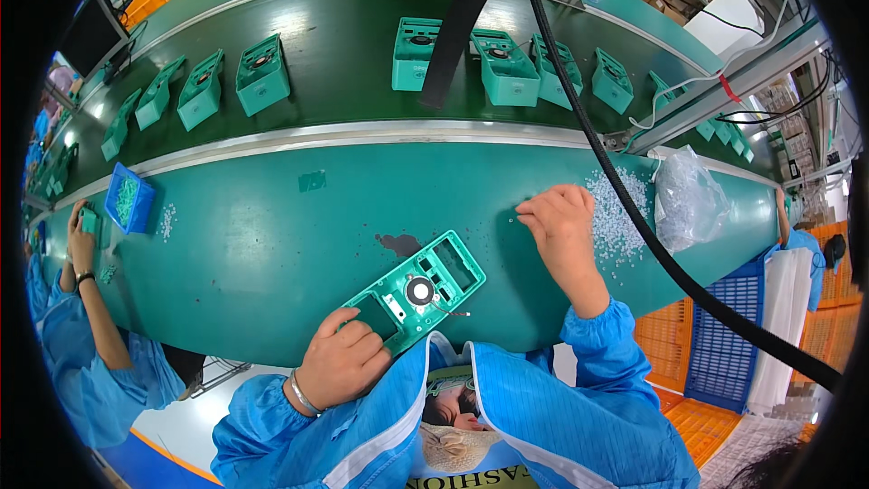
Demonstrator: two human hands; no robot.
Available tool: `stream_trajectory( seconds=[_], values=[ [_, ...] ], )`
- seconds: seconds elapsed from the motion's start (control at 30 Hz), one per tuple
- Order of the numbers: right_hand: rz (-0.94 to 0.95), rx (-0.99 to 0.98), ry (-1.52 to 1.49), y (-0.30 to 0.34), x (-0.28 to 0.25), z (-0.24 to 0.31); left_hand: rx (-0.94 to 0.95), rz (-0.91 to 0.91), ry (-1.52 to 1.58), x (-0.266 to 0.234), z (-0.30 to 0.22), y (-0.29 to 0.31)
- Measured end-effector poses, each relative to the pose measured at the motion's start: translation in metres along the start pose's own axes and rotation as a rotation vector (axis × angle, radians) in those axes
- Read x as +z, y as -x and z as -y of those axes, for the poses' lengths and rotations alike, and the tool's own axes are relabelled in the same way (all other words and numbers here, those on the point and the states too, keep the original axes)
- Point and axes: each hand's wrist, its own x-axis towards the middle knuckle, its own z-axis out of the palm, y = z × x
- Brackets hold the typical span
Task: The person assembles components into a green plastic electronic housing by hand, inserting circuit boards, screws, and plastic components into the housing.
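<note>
A green plastic housing (409, 315) lies tilted on the green work table in front of me. It has rectangular openings, a round black-and-white speaker (419, 291) and a short thin wire with a small white connector. My left hand (342, 358) is closed on the housing's near-left end. Off to the right, my right hand (563, 231) is raised over the table with its fingertips pinched together. Whatever it may hold is too small to make out. Beside that hand spreads a pile of small whitish pieces (618, 217), next to a clear plastic bag (690, 199).
Beyond a metal rail, a dark green conveyor belt (348, 81) carries several similar housings (262, 77). A blue bin (132, 201) of small green parts stands at left, near a co-worker's hand (81, 240). A thick black cable (625, 190) hangs across the right side.
</note>
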Motion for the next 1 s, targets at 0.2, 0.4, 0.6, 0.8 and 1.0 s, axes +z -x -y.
stream_trajectory(
  seconds=[0.2, 0.4, 0.6, 0.8, 1.0],
  values=[
    [0.022, -0.079, 0.026, 0.001, 0.004, 0.005, -0.003, -0.002, 0.003, -0.002, 0.000, 0.000],
    [-0.014, -0.136, 0.067, -0.006, 0.001, 0.012, 0.000, 0.005, 0.003, -0.003, 0.003, -0.001],
    [0.171, -0.169, -0.343, -0.008, -0.007, 0.057, 0.014, 0.030, 0.009, -0.008, 0.016, 0.001],
    [0.461, -0.310, -0.691, -0.013, 0.008, 0.086, -0.003, -0.042, 0.035, -0.009, 0.019, -0.003],
    [0.511, -0.361, -0.677, -0.019, 0.014, 0.091, -0.013, -0.025, 0.043, -0.013, 0.019, -0.002]
  ],
)
